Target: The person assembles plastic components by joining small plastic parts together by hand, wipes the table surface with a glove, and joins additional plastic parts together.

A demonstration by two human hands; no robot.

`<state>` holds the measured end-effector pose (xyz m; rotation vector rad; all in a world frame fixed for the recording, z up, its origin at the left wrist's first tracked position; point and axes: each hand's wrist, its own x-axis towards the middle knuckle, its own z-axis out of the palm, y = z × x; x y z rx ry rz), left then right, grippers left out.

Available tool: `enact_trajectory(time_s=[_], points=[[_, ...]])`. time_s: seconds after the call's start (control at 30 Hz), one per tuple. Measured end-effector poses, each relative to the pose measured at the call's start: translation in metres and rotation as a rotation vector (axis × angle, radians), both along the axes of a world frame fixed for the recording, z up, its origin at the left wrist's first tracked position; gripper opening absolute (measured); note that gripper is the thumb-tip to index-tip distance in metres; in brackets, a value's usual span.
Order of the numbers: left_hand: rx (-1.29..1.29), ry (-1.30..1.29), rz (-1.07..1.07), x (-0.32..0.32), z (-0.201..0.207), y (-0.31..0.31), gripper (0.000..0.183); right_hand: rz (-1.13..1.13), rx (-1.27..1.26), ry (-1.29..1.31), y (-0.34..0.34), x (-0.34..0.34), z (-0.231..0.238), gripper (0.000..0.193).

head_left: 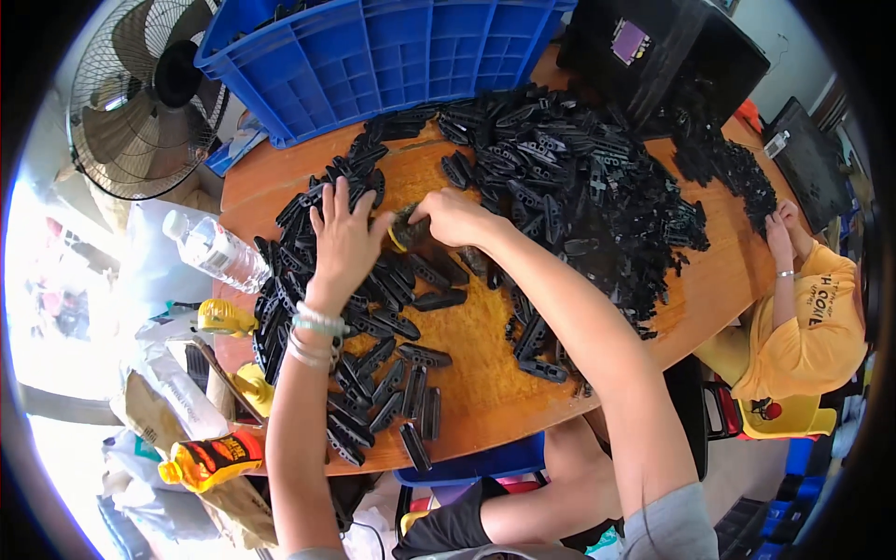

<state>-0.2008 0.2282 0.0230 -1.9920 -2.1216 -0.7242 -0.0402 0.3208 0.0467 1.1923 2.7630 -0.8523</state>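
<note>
My left hand [345,233] is open, its fingers spread over a pile of long black plastic parts [294,271] left of the table's middle. Bracelets circle that wrist. Just right of it, my right hand [455,219] is closed, thumb and fingers pinching a dark, blurred plastic part [408,231] that lies between both hands. Under and in front of my hands, more loose black parts [397,324] are scattered over the worn wooden table [481,373]. A large heap of similar black parts [551,159] spreads to the right of my right hand.
A blue crate [373,65] and a black bin [663,65] stand at the back. Along the left are a fan [140,93], a clear bottle [219,252] and an orange bottle [215,460]. A person in yellow [812,317] sits at right, hands at the small black pieces [737,177].
</note>
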Motion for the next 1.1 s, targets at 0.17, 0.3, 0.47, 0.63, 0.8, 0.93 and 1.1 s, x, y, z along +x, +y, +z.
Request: enact_trajectory(time_s=[0.17,0.3,0.47,0.63,0.8,0.93,1.1], points=[[-0.145,0.122,-0.318,0.039,-0.012,-0.065,0.103,-0.172,0.207,0.307,-0.089,0.031,0.022,0.03],[-0.17,0.137,-0.29,0.033,-0.027,-0.058,0.088,-0.183,0.54,0.103,-0.137,0.036,-0.056,0.045],[-0.108,0.111,-0.194,0.029,-0.027,-0.054,0.062,-0.392,0.34,0.239,-0.104,0.01,-0.062,0.056],[-0.087,0.167,-0.181,0.028,-0.041,-0.045,0.056,-0.337,0.389,0.22,-0.092,0.019,-0.07,0.059],[-0.053,0.336,-0.022,0.005,-0.037,-0.042,0.051,-0.173,0.26,0.278,-0.145,0.026,-0.071,0.054],[-0.108,0.199,-0.032,0.0,-0.023,-0.052,0.047,-0.213,0.307,0.207,-0.121,0.012,-0.066,0.047],[-0.149,-0.077,-0.282,0.058,0.03,-0.159,0.059,-0.304,0.393,0.227,-0.093,0.02,-0.076,0.038]])
